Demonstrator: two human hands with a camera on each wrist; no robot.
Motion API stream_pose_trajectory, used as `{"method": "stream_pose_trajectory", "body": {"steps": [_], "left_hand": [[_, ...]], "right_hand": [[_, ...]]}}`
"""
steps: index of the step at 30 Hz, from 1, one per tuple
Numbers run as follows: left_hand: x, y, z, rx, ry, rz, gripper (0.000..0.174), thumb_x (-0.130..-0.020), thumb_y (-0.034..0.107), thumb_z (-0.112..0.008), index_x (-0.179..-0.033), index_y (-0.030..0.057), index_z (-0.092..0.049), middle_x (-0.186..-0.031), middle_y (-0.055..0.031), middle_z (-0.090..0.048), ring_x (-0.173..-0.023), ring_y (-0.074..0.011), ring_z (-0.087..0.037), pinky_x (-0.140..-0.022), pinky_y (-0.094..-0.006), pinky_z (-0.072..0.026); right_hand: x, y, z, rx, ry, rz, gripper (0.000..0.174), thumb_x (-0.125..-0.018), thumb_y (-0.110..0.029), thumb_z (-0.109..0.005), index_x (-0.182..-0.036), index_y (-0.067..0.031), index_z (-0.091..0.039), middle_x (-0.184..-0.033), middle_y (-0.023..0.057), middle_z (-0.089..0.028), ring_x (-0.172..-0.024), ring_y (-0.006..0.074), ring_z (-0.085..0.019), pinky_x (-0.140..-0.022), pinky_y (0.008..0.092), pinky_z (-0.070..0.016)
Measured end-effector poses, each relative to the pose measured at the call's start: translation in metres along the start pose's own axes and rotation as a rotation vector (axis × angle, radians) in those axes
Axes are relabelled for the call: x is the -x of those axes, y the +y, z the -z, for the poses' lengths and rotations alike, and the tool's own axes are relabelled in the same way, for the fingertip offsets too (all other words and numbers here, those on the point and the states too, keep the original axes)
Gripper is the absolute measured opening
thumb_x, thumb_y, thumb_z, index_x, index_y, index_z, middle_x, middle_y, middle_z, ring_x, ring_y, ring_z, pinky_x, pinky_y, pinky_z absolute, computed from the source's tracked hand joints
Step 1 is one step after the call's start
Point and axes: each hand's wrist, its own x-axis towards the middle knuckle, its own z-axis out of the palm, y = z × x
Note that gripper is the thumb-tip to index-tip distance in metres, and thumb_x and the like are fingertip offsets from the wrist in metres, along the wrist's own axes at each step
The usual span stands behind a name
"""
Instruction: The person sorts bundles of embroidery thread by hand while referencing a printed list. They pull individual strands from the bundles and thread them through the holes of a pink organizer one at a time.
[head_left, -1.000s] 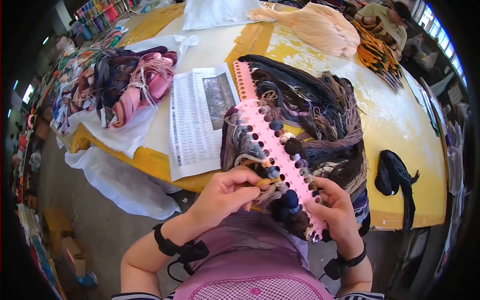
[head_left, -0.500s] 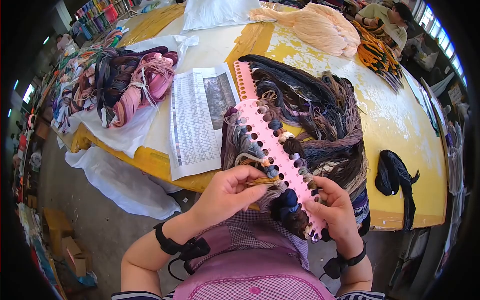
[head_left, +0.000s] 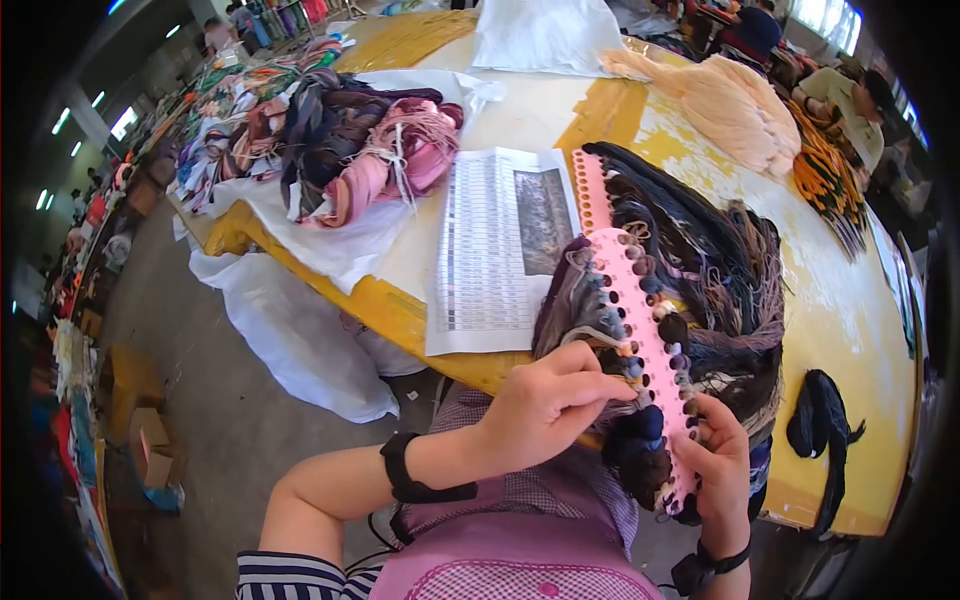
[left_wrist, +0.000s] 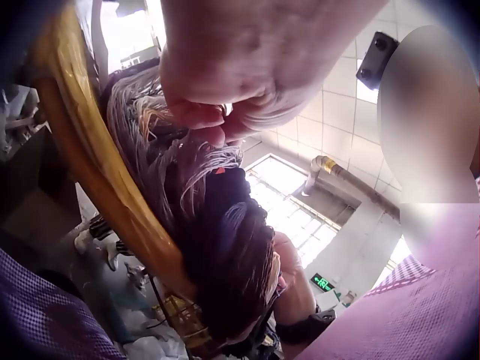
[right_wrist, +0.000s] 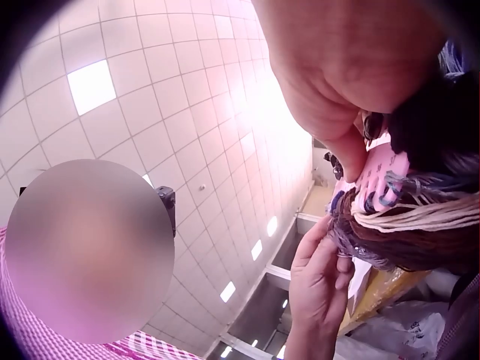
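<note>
My right hand grips the lower right edge of a pink perforated card, thumb on its face. Thread bundles in grey, brown, navy and cream are looped through holes along both edges. At the card's left edge, my left hand pinches thread between thumb and forefinger. Pale grey strands hang just below those fingertips in the left wrist view. A dark navy bundle hangs beneath the left fingers. In the right wrist view, cream strands and brown ones trail from the card near the left fingers.
A printed sheet lies left of the card, with a second pink strip behind. Dark skeins spread to the right. Pink and purple skeins, a peach hank and a black skein lie around the table.
The head view has turned left, so the table shifts right in the picture. The tan strands seen earlier at my left fingertips are now out of sight. My right hand keeps its grip.
</note>
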Motion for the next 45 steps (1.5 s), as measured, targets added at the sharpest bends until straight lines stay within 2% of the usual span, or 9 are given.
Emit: {"method": "stream_pose_trajectory", "body": {"steps": [10, 15, 19, 21, 24, 32, 36, 38, 45], "left_hand": [[0.005, 0.008, -0.006, -0.121, -0.018, 0.045, 0.024, -0.087, 0.003, -0.066, -0.111, 0.0016, -0.065, -0.088, -0.0074, -0.054, -0.068, -0.0171, -0.057, -0.056, -0.0282, -0.0446], [0.002, -0.002, -0.01, 0.341, -0.153, 0.267, 0.024, -0.093, 0.013, -0.065, -0.112, -0.0019, -0.063, -0.121, -0.0108, -0.044, -0.114, -0.0166, -0.05, -0.083, -0.0262, -0.0489], [0.003, -0.007, -0.015, 0.575, -0.099, 0.409, 0.026, -0.088, 0.024, -0.071, -0.099, 0.0004, -0.066, -0.119, -0.0178, -0.047, -0.115, -0.0281, -0.046, -0.088, -0.031, -0.0429], [0.005, -0.017, -0.011, 0.306, -0.101, 0.21, 0.027, -0.083, 0.024, -0.076, -0.091, 0.0014, -0.066, -0.117, -0.0163, -0.049, -0.113, -0.0301, -0.047, -0.095, -0.0365, -0.0382], [0.003, -0.017, -0.006, 0.318, -0.117, 0.281, 0.029, -0.077, 0.025, -0.081, -0.085, 0.0019, -0.064, -0.116, -0.0154, -0.05, -0.112, -0.0306, -0.047, -0.098, -0.0388, -0.0348], [-0.003, -0.001, 0.003, -0.001, -0.107, 0.198, 0.027, -0.07, 0.016, -0.085, -0.082, 0.0035, -0.065, -0.101, -0.0089, -0.048, -0.098, -0.0231, -0.05, -0.084, -0.0307, -0.0427], [-0.002, 0.002, 0.003, 0.161, -0.168, 0.305, 0.024, -0.073, 0.014, -0.083, -0.083, 0.0016, -0.066, -0.099, -0.0057, -0.048, -0.091, -0.0157, -0.051, -0.077, -0.0249, -0.043], [-0.001, 0.002, 0.002, 0.42, -0.168, 0.553, 0.021, -0.077, 0.012, -0.08, -0.086, 0.0005, -0.066, -0.097, -0.0029, -0.048, -0.085, -0.0097, -0.051, -0.071, -0.0209, -0.0413], [0.0, 0.0, 0.008, 0.37, -0.132, 0.434, 0.014, -0.08, 0.007, -0.074, -0.085, 0.0013, -0.062, -0.096, -0.0024, -0.048, -0.083, -0.0078, -0.048, -0.071, -0.0212, -0.04]], "right_hand": [[0.003, 0.0, -0.004, 0.041, 0.036, 0.073, 0.051, -0.083, 0.011, -0.062, -0.131, 0.0071, -0.046, -0.111, 0.0122, -0.065, -0.095, 0.0141, -0.065, -0.083, 0.025, -0.0522], [0.004, 0.001, -0.006, 0.079, -0.007, 0.091, 0.052, -0.081, 0.011, -0.064, -0.13, 0.0073, -0.047, -0.112, 0.0121, -0.065, -0.096, 0.014, -0.065, -0.082, 0.0251, -0.052], [0.003, -0.003, -0.004, 0.087, -0.033, 0.056, 0.053, -0.081, 0.01, -0.065, -0.13, 0.0071, -0.047, -0.111, 0.0118, -0.066, -0.097, 0.0142, -0.064, -0.082, 0.0252, -0.0517], [0.004, -0.006, -0.006, 0.075, -0.051, 0.015, 0.052, -0.081, 0.01, -0.065, -0.13, 0.007, -0.048, -0.111, 0.0116, -0.066, -0.096, 0.0139, -0.065, -0.083, 0.025, -0.0513], [0.002, -0.006, -0.005, 0.04, -0.069, -0.008, 0.051, -0.081, 0.01, -0.065, -0.129, 0.007, -0.049, -0.11, 0.0115, -0.066, -0.096, 0.0135, -0.065, -0.084, 0.0247, -0.0509], [0.0, -0.003, 0.0, 0.02, -0.1, -0.025, 0.049, -0.084, 0.007, -0.065, -0.131, 0.0045, -0.049, -0.107, 0.009, -0.067, -0.094, 0.0117, -0.064, -0.083, 0.0245, -0.051], [-0.002, 0.001, 0.003, -0.012, -0.092, -0.034, 0.051, -0.085, 0.005, -0.066, -0.132, 0.0045, -0.047, -0.107, 0.0094, -0.067, -0.093, 0.0115, -0.064, -0.081, 0.0245, -0.0512], [-0.001, 0.001, 0.004, -0.027, -0.106, -0.027, 0.051, -0.086, 0.004, -0.066, -0.133, 0.0041, -0.047, -0.108, 0.0096, -0.067, -0.093, 0.0118, -0.064, -0.081, 0.0247, -0.0512], [-0.002, 0.003, 0.004, -0.038, -0.098, 0.013, 0.051, -0.085, 0.005, -0.067, -0.132, 0.0041, -0.048, -0.108, 0.0094, -0.067, -0.095, 0.0118, -0.064, -0.083, 0.0248, -0.0509]]}}
